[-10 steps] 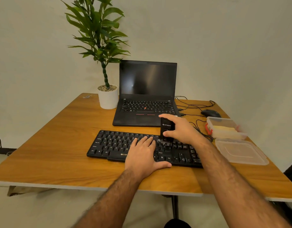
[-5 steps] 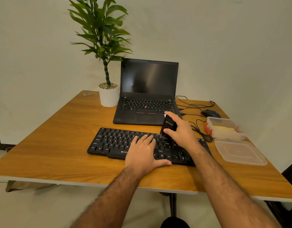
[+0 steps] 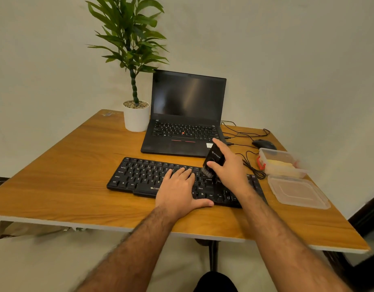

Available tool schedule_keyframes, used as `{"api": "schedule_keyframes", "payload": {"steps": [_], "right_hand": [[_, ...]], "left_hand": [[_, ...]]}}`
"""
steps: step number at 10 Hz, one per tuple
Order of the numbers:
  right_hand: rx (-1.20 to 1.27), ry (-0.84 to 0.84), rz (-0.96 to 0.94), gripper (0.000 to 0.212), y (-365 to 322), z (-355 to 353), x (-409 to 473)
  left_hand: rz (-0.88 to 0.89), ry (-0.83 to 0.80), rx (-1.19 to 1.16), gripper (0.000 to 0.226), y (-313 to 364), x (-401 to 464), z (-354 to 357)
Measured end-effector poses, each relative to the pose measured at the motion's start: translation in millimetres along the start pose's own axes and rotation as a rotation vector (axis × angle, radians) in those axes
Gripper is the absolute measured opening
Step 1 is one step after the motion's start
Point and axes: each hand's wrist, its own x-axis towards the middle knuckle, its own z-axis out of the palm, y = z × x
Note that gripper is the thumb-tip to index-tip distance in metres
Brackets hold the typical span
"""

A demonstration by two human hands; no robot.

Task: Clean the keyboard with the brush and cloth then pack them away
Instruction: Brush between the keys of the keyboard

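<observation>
Keyboard: black full-size, white legends, "ZEBR…" logo partly visible on the front lip. Lies flat on the wooden table, long axis slightly skewed, right end nearer the table's front edge. Sits just in front of the open laptop, not touching it.

Brush: small black block body with white logo text on the face and a round dial or button below it. Short dark-grey bristle tuft at the bottom end. Body tilted, top leaning toward 1 o'clock, bristles down on the keys right of centre.

Right hand: grasping the brush, index finger laid over the top, thumb pinching the near face. Forearm crosses over the keyboard's right end.

Left hand: flat on the keyboard's middle, fingers straight and relaxed on the keys, thumb splayed toward 3 o'clock along the front edge. Fingertips just beside the bristles, at their 9 o'clock.

Clear container at 3 o'clock of the brush, near the table's right edge, red latch on its left side. Yellow cloth inside it, look blurred. Clear lid lies flat at the container's 6 o'clock.

Mouse at 12 o'clock of the container, cables running to the laptop. Potted plant at the laptop's 9 o'clock, touching or just beside it, cannot tell.
</observation>
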Motion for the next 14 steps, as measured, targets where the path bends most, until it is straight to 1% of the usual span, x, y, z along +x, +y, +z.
{"api": "schedule_keyframes", "payload": {"steps": [1, 2, 4, 5, 6, 7, 8, 9, 10, 11, 13, 14], "right_hand": [[-0.016, 0.028, 0.023, 0.073, 6, 1, -10], [-0.004, 0.014, 0.049, 0.073, 11, -5, -24], [-0.096, -0.199, -0.022, 0.075, -1, -27, -21], [-0.073, -0.097, -0.024, 0.075, -9, -20, -12], [-0.04, 0.003, 0.017, 0.075, -12, -3, -10], [-0.04, 0.066, 0.026, 0.075, -7, 7, -13], [-0.025, 0.065, 0.063, 0.076, 0, 4, -21], [-0.048, -0.017, 0.03, 0.076, 1, -5, -32], [-0.13, -0.158, -0.061, 0.075, -7, -19, -34], [-0.152, -0.27, -0.082, 0.074, -14, -30, -27], [-0.026, -0.111, -0.093, 0.074, -12, -9, -39], [0.023, -0.177, -0.111, 0.072, -6, -13, -49]], "left_hand": [[-0.001, 0.007, -0.005, 0.117, 0, 0, 1], [0.003, 0.0, 0.002, 0.117, -1, 0, 1], [0.003, -0.007, -0.002, 0.116, -1, 0, 0], [-0.001, -0.009, 0.001, 0.116, -1, -2, -1], [-0.004, -0.004, 0.0, 0.116, 0, -2, -1], [-0.006, -0.004, -0.004, 0.116, 0, -2, -1], [-0.006, -0.006, -0.006, 0.116, 0, -1, -1], [-0.007, -0.009, -0.008, 0.115, -1, -1, -1], [-0.001, 0.009, -0.01, 0.115, -2, 0, 2], [0.001, 0.015, -0.013, 0.115, -1, -1, 2], [-0.001, 0.005, -0.016, 0.113, 0, -2, -1], [-0.002, -0.001, -0.02, 0.113, 0, -2, -2]]}}
